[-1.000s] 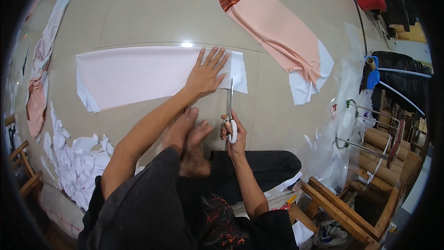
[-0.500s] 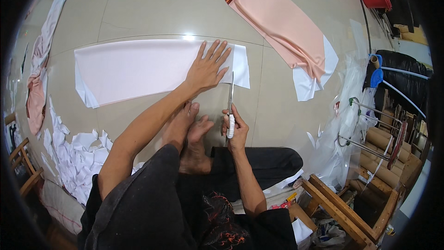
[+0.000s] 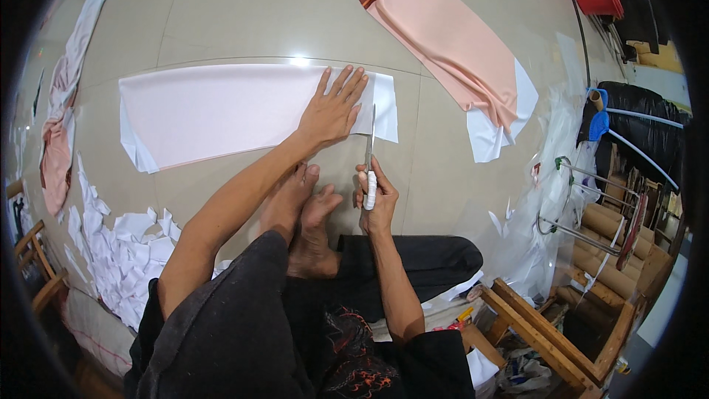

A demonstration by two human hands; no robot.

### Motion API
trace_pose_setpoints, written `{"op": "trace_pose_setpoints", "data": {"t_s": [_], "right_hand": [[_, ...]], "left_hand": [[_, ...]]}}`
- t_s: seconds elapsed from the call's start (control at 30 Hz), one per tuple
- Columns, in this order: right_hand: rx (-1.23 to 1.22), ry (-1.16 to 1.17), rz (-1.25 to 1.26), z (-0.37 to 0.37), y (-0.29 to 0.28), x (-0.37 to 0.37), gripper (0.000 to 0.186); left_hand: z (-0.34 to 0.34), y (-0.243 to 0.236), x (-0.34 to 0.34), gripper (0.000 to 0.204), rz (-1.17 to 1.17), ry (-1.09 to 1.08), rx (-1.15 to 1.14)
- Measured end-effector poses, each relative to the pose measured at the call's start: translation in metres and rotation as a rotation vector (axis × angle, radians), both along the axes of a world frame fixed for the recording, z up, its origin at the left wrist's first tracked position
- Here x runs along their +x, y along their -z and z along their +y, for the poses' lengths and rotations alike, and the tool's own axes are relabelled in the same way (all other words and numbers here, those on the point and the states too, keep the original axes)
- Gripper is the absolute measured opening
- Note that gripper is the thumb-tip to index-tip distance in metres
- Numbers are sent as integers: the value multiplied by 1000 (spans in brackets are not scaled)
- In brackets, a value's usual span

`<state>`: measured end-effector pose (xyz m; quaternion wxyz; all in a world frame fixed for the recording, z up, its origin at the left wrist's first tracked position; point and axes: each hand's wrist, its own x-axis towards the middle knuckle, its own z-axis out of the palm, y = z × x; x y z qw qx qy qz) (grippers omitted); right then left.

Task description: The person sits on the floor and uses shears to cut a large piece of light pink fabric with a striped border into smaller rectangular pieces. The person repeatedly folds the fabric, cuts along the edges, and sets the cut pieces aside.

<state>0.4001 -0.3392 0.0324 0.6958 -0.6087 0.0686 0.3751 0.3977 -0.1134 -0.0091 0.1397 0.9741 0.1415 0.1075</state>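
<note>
A long piece of pale pink fabric [image 3: 221,107] with white edges lies flat on the tiled floor in front of me. My left hand [image 3: 332,111] rests flat on its right part, fingers spread. In my right hand [image 3: 378,196] is a pair of scissors [image 3: 371,148] with white wrapping on the handle. The blades point away from me and overlap the fabric's near edge, just right of my left hand. Right of the blades lies the fabric's white end strip [image 3: 385,107]. How far the blades are parted is too fine to tell.
A peach fabric piece [image 3: 450,37] with a brown striped end lies at the upper right. White scraps [image 3: 129,258] are heaped at the left, below a long crumpled fabric [image 3: 74,66]. Clear plastic sheeting [image 3: 543,199], a wooden frame [image 3: 539,332] and cardboard rolls [image 3: 617,244] are on the right.
My right hand and the scissors have moved slightly away from me, so the blades reach farther over the fabric. The left hand stays in nearly the same place.
</note>
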Motion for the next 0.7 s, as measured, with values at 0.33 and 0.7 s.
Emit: {"op": "trace_pose_setpoints", "data": {"t_s": [0.33,0.7], "right_hand": [[-53,-10,-27,6,-4,2,55],[-78,-31,-48,23,-2,18,54]], "left_hand": [[2,0,-1,67,1,-5,5],[1,0,-1,69,3,0,-6]]}}
